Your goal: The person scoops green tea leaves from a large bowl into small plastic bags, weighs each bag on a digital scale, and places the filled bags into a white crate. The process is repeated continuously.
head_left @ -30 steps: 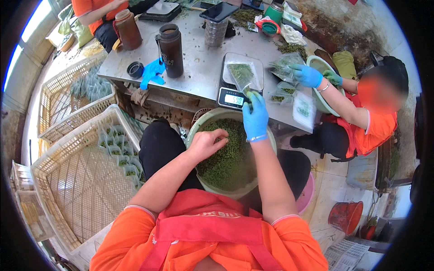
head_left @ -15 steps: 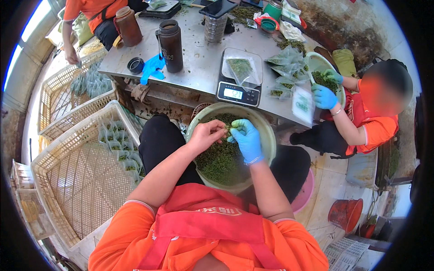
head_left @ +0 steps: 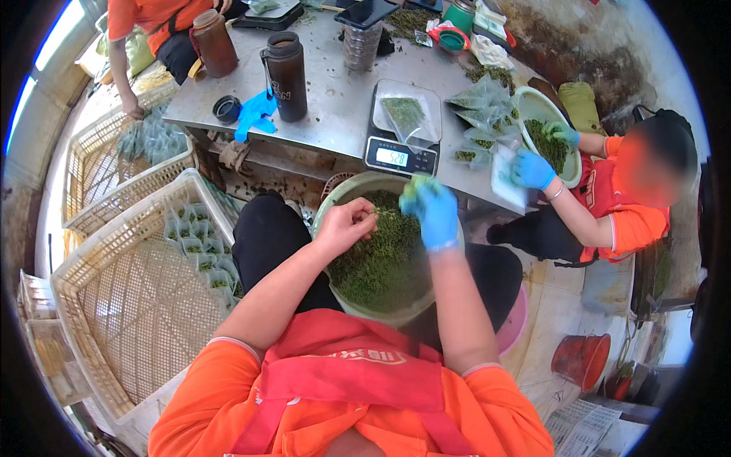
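Note:
A pale green round basin (head_left: 446, 293) stands between my knees, filled with small green peppercorn-like pieces (head_left: 381, 266). Above its left part, my bare left hand (head_left: 347, 226) is closed in a pinch, with a bit of green sprig (head_left: 376, 211) at the fingertips. My right hand (head_left: 431, 215), in a blue glove with greenish fingertips, is over the basin's right side, apart from the left. Motion smears its fingers, so whether it holds anything is unclear. Just beyond the basin, a digital scale (head_left: 401, 155) carries a clear bag of green pieces (head_left: 404, 116).
Several filled bags (head_left: 483, 114) lie beside the scale on the metal table (head_left: 333, 137). A dark bottle (head_left: 286, 80) and blue glove (head_left: 256, 113) are left of it. Plastic crates (head_left: 137, 320) stand at left. At right, a gloved co-worker (head_left: 594, 206) handles another basin (head_left: 575, 164).
My right hand has moved up and away from my left, which stays nearly in place. The co-worker's near hand has shifted left and down; the far person's hand has reached into the crate.

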`<state>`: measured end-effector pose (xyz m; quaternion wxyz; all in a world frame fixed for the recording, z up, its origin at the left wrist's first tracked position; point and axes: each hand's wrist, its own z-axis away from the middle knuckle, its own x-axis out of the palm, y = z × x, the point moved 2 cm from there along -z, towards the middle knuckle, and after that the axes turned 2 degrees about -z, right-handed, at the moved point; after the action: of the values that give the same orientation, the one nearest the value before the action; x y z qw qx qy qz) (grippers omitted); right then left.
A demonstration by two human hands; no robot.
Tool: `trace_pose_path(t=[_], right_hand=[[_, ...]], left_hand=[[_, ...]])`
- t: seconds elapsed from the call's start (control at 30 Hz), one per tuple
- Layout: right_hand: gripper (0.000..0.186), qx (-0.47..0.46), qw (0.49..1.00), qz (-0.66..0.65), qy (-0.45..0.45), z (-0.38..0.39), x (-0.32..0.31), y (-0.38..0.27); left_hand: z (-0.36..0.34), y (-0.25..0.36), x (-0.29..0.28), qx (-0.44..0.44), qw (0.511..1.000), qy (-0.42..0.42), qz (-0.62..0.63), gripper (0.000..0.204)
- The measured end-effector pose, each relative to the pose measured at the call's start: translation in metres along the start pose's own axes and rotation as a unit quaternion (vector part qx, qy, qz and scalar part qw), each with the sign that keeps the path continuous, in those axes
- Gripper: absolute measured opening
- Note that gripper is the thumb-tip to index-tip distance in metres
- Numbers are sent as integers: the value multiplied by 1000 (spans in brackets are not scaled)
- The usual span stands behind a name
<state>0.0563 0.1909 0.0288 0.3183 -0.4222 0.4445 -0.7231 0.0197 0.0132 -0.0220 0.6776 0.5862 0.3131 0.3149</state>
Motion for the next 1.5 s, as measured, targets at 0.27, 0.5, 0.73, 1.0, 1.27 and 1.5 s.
trace_pose_path(t=[0.27,0.5,0.73,1.0,1.27,1.5], right_hand=[[19,-15,994,-106,-1,-10,-15,1],[20,25,990,130,-51,40,-26,30],[27,-59,987,150,11,44,-45,17],[36,-252,913,320,-12,-4,-13,-8],[31,-279,682,676,5,-82,30,-30],[31,-352,563,737,-128,-54,89,-46]], left_hand=[[3,30,-1,290,879,27,-376,26],[-50,45,3,318,725,52,-609,67],[-58,27,30,433,649,-102,-617,71],[-37,56,-34,394,769,2,-503,14],[-38,55,-72,263,873,186,-366,19],[-58,57,-74,251,774,349,-465,49]])
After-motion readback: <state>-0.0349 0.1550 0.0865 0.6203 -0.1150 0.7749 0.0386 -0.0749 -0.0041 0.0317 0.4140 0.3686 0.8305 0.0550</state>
